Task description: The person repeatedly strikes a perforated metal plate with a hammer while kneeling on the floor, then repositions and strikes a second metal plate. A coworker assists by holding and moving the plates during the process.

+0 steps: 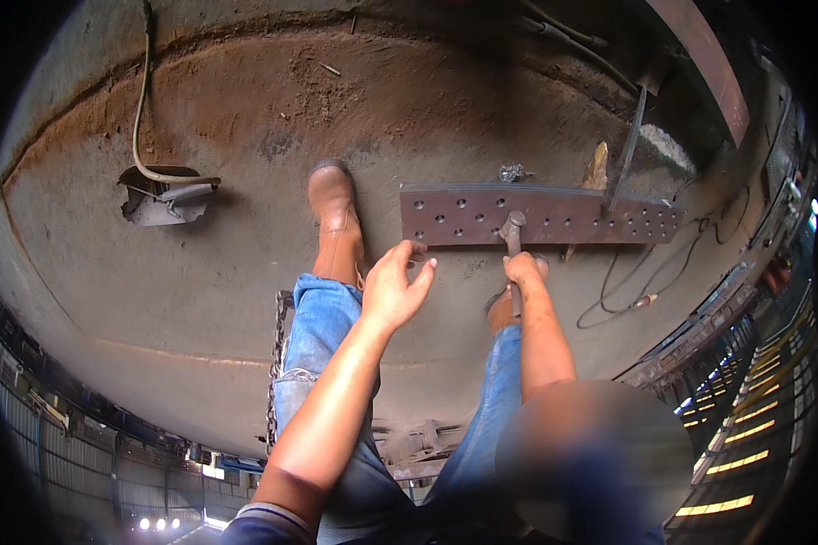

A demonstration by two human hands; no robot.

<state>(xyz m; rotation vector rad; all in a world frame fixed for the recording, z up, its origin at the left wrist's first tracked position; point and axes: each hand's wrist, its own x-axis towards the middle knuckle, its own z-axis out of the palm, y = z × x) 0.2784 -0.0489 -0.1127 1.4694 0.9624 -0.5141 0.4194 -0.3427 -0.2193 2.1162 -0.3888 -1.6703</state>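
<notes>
A long brown steel plate (482, 218) with rows of drilled holes lies crosswise ahead of me. My right hand (523, 269) is wrapped round the handle of a hammer (514, 227), whose head rests over the plate's middle; I cannot tell if it touches. My left hand (397, 287) reaches to the plate's near left corner with the fingers apart and nothing in them. Its index fingertip is at the plate's edge; whether it touches is unclear.
A bent metal scrap (168, 207) with a hose (138, 118) over it lies at the left. Thin cable (609, 304) loops on the right. An upright metal strip (629, 145) and a wood piece (596, 168) stand behind the plate. A chain (274, 381) hangs beside my left leg.
</notes>
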